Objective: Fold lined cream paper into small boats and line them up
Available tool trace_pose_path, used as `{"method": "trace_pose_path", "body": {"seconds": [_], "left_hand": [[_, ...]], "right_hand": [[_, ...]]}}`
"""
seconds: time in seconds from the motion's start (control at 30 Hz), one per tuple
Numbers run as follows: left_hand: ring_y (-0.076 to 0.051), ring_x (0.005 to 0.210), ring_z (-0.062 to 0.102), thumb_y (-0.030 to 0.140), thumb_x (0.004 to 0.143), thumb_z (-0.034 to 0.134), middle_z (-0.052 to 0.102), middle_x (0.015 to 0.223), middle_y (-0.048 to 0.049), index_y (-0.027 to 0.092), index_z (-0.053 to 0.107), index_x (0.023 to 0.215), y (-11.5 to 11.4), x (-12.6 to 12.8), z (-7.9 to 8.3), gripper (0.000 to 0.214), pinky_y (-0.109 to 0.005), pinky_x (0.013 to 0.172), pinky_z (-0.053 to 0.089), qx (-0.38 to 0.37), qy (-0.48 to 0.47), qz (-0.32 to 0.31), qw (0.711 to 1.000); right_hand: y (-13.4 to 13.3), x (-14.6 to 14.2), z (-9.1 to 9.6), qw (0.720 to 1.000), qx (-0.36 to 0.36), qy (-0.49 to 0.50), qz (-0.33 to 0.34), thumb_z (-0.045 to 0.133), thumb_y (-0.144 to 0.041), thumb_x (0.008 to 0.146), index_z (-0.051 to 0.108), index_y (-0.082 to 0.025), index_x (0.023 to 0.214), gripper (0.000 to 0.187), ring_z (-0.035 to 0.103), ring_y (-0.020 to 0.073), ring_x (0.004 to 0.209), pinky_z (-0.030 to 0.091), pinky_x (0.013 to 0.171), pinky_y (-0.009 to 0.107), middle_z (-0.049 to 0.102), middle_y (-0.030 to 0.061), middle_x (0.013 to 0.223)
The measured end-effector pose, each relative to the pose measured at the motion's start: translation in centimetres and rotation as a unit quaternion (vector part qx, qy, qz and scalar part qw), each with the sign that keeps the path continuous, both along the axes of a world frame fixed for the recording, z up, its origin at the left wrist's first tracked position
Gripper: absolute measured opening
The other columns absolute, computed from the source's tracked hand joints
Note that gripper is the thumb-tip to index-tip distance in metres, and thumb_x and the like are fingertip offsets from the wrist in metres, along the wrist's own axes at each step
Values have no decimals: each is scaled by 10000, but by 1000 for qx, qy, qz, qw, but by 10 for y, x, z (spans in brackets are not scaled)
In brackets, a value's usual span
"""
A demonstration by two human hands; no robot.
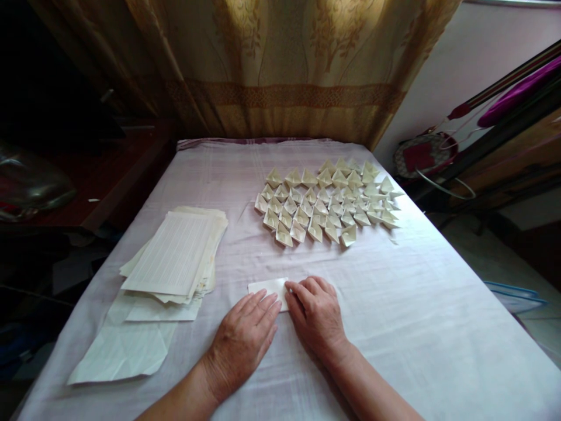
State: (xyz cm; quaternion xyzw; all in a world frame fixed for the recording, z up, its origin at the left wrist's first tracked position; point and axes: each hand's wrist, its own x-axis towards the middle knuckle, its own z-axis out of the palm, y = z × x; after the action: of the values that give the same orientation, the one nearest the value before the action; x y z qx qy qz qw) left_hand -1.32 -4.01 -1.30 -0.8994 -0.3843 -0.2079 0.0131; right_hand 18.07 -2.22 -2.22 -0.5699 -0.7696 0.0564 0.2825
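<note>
A small folded piece of white paper (270,286) lies on the cloth in front of me. Across its lower left part rests my left hand (243,331), fingers stretched out flat and pressing on it. My right hand (317,313) is at the paper's right end, its fingers curled and the thumb and index finger closed on the edge, which they partly cover. Beyond the hands, several folded paper boats (315,202) stand close together in rows.
On the left lies a stack of paper sheets (170,251), with a creased loose sheet (125,351) under its near side. A pale cloth (394,327) covers the table. A patterned curtain (280,64) hangs behind it, and a bag (423,153) is beyond the right edge.
</note>
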Motion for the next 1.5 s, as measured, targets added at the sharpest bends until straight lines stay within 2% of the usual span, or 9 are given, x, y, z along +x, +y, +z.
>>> {"method": "trace_pose_path", "body": {"seconds": [0.23,0.37,0.5,0.67,0.97,1.07,1.17,1.3,1.5], "left_hand": [[-219,1218,598,206,971,479,658,1304,-68,170,572,1305,0,0,-2,348,-392,1035,462,-21,1,-6,1000],[-219,1202,606,194,963,476,673,1279,-63,179,597,1279,0,1,-4,339,-387,1027,468,-13,-8,0,1000],[-226,1211,599,196,958,479,677,1266,-75,180,606,1269,0,1,-6,337,-401,1030,469,-19,-12,2,1000],[-233,1209,602,204,965,472,672,1277,-75,171,613,1263,0,0,-6,331,-416,1028,473,-21,-12,-5,1000],[-238,1211,594,196,966,465,663,1289,-70,189,600,1292,1,0,-5,353,-415,1023,475,-13,-13,-15,1000],[-248,1205,590,196,958,483,656,1287,-70,201,610,1281,1,0,-4,348,-426,1023,473,-11,-6,-14,1000],[-258,1193,589,237,950,517,648,1276,-70,256,617,1285,1,-1,-2,351,-439,1014,478,-12,7,-20,1000],[-258,1207,575,286,937,559,619,1315,-70,275,595,1321,2,-2,1,386,-433,1027,475,-32,23,-28,999],[-237,1251,556,318,959,538,625,1341,-52,262,628,1274,3,-14,0,333,-413,1067,449,-36,30,-43,998]], "right_hand": [[0,-1,1,1000,-2,-12,-9,563,-241,933,702,-228,981,147,547,204,836,364,803,330,648,38,800],[1,3,-1,1000,-5,18,-3,566,-251,925,696,-223,980,143,560,201,837,387,809,332,660,34,815],[-2,2,-2,999,-7,47,-10,600,-293,869,652,-193,1094,251,573,240,1010,421,899,378,681,84,1032],[-11,-6,-6,998,-23,-6,-58,607,-314,842,552,-151,1300,489,422,342,1318,363,1036,508,558,167,1358],[-11,14,-9,994,-63,-42,-74,625,-277,827,547,-188,1355,542,373,379,1372,361,1043,565,498,186,1431],[-11,12,-7,996,-44,-51,-55,609,-227,835,550,-196,1362,531,344,366,1396,342,1058,556,460,177,1473],[-11,8,-4,997,-23,-70,2,567,-159,863,568,-246,1349,494,307,324,1430,304,1088,522,433,120,1515],[-10,9,-1,992,-39,-90,80,567,-167,910,633,-334,1266,398,344,280,1422,261,1117,496,589,28,1391],[-10,14,3,989,-71,-93,91,546,-191,935,635,-326,1268,371,375,302,1403,270,1108,520,601,-2,1379]]}}
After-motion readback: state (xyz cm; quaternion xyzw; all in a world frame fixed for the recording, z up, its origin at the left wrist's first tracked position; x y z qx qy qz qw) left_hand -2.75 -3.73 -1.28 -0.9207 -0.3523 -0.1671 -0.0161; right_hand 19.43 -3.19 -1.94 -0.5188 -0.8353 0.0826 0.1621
